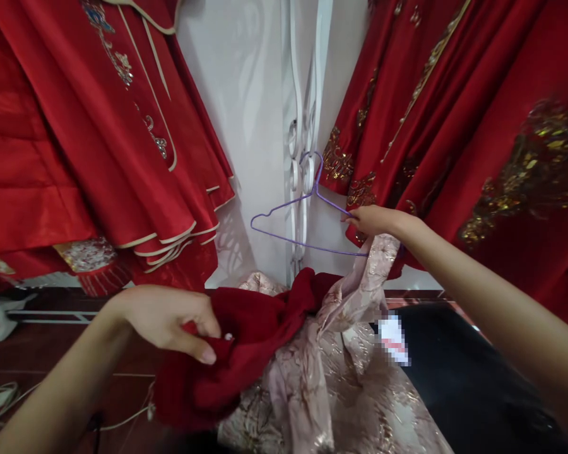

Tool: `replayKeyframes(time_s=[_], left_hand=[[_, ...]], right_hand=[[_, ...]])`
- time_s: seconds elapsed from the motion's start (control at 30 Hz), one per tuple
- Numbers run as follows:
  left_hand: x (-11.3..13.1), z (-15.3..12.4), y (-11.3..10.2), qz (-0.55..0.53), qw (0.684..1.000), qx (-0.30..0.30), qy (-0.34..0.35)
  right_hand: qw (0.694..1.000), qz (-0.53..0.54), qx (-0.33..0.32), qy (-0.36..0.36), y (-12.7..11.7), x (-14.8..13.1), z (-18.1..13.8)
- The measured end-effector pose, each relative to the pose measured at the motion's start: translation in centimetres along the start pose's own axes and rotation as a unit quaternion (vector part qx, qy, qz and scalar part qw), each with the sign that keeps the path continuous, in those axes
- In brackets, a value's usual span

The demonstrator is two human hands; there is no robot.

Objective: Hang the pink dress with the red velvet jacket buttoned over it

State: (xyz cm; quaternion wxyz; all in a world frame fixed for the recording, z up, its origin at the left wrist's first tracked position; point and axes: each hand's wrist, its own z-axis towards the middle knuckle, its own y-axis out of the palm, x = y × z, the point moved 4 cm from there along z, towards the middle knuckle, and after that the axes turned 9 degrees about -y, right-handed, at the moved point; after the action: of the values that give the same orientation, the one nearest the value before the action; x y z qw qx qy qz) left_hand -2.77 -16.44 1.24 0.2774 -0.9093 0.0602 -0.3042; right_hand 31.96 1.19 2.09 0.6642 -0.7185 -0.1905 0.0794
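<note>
A purple wire hanger [284, 239] is held up by its right arm in my right hand [376, 221], whose fingers are closed round the wire. From that end of the hanger hangs a pale pink brocade garment [345, 372] with a metallic pattern. A dark red cloth garment [260, 340] lies over its left side. My left hand [175, 325] pinches the edge of the red garment near a small shiny bead or button [228, 337]. The hanger's left arm is bare. A blurred white tag [392, 337] hangs beside the brocade.
Red garments with pale trim [137, 157] hang at the left, and red garments with gold sequins [435, 139] at the right. A white scrollwork frame [296, 151] stands between them. A black surface [468, 378] is at lower right; white cables [127, 419] lie on the dark red floor.
</note>
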Motion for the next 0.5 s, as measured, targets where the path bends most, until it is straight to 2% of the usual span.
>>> replayKeyframes(time_s=[0.07,0.1,0.17,0.23,0.33,0.4,0.5], left_hand=[[1.8,1.2,0.6,0.008,1.0,-0.022,0.02],[2.2,1.9,0.6,0.018,1.0,0.005,0.018],[2.7,3.4,0.4,0.056,0.989,0.133,0.018],[4.0,4.6,1.0,0.108,0.953,0.275,0.066],[6.8,7.4,5.3,0.167,0.931,0.258,0.197],[8.3,9.6,8.6,0.226,0.899,0.264,0.266],[8.8,13.1,12.4,0.297,0.864,0.275,0.299]], right_hand=[[1.0,0.016,0.012,0.006,0.4,0.4,0.2],[0.999,0.024,0.018,0.01,0.6,0.6,0.3],[0.999,0.036,0.033,0.018,0.9,0.8,0.2],[0.998,0.04,0.048,0.02,1.1,0.7,-0.2],[0.997,0.034,0.059,0.024,1.0,0.6,-1.5],[0.998,0.024,0.053,0.034,0.9,0.8,-2.6],[0.999,0.024,0.03,0.037,0.8,1.4,-4.1]])
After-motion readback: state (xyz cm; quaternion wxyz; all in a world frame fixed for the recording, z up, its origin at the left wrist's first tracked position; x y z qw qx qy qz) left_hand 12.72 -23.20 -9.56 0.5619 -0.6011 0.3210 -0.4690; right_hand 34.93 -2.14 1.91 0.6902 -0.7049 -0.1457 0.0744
